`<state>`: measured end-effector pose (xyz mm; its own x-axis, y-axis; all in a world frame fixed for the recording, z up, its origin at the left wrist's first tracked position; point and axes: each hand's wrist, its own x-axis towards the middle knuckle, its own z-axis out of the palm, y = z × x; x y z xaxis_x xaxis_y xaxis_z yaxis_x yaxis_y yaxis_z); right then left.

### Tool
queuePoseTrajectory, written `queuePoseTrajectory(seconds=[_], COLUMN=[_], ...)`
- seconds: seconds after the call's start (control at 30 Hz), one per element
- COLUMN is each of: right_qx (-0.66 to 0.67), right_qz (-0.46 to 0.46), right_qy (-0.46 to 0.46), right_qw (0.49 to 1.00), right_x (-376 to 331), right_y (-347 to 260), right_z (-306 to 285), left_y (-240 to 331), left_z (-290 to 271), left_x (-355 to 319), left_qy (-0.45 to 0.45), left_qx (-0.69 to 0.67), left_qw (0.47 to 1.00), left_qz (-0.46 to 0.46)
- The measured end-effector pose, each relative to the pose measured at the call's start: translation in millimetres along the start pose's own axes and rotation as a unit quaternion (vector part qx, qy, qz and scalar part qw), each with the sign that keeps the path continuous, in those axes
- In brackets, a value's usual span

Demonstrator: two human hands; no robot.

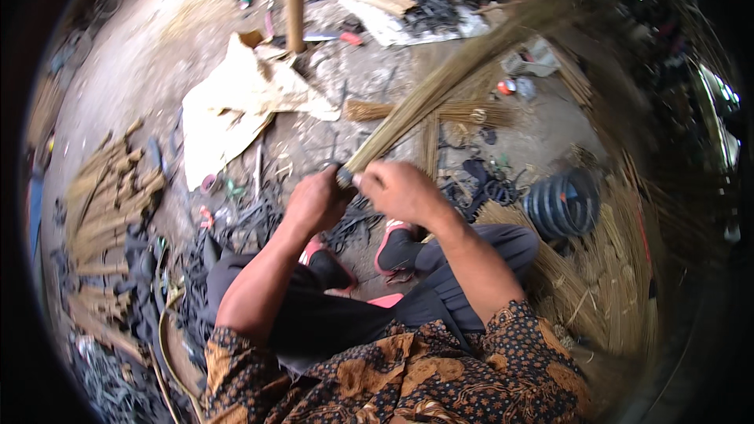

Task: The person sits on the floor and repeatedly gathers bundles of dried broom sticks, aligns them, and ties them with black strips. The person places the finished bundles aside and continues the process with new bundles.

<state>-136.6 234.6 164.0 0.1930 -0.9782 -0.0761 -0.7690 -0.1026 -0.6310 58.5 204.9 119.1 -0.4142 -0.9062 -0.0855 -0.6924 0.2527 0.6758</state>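
Note:
A long bundle of thin tan broom sticks slants from my hands up toward the far right, its far end blurred. My left hand grips the near end of the bundle, where a dark band wraps it. My right hand is closed on the same end from the right side, touching the band. Both hands sit above my knees, over dark trousers and pink-and-black shoes.
Short cut stick bundles lie stacked at the left. A crumpled tan sheet lies ahead, with a wooden post behind it. Black strips litter the ground. A dark coil and heaps of loose sticks sit at the right.

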Motion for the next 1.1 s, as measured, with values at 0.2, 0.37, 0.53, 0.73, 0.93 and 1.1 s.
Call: queuePoseTrajectory(seconds=[0.2, 0.37, 0.53, 0.73, 0.93, 1.1], right_qx=[0.019, 0.348, 0.484, 0.158, 0.293, 0.487], right_qz=[0.061, 0.08, 0.085, -0.05, -0.003, 0.024], right_qy=[-0.004, -0.066, 0.018, 0.075, 0.012, -0.01], right_qw=[0.998, 0.932, 0.871, 0.983, 0.956, 0.873], right_x=[41, 30, 1, 2, -24, -34], right_y=[-23, -10, -4, 9, 19, 24], right_z=[17, 31, 61, 62, 53, 35], left_y=[-8, -17, -25, -22, -24, -10], left_z=[18, 19, 20, 19, -9, -25], left_x=[0, 0, 6, 8, 8, -1], left_qy=[0.007, 0.049, 0.089, 0.107, 0.003, -0.12], left_qx=[0.087, 0.105, 0.12, 0.11, -0.08, -0.296], left_qw=[0.996, 0.993, 0.988, 0.988, 0.996, 0.948], left_qz=[-0.012, -0.008, -0.026, -0.022, -0.041, 0.005])
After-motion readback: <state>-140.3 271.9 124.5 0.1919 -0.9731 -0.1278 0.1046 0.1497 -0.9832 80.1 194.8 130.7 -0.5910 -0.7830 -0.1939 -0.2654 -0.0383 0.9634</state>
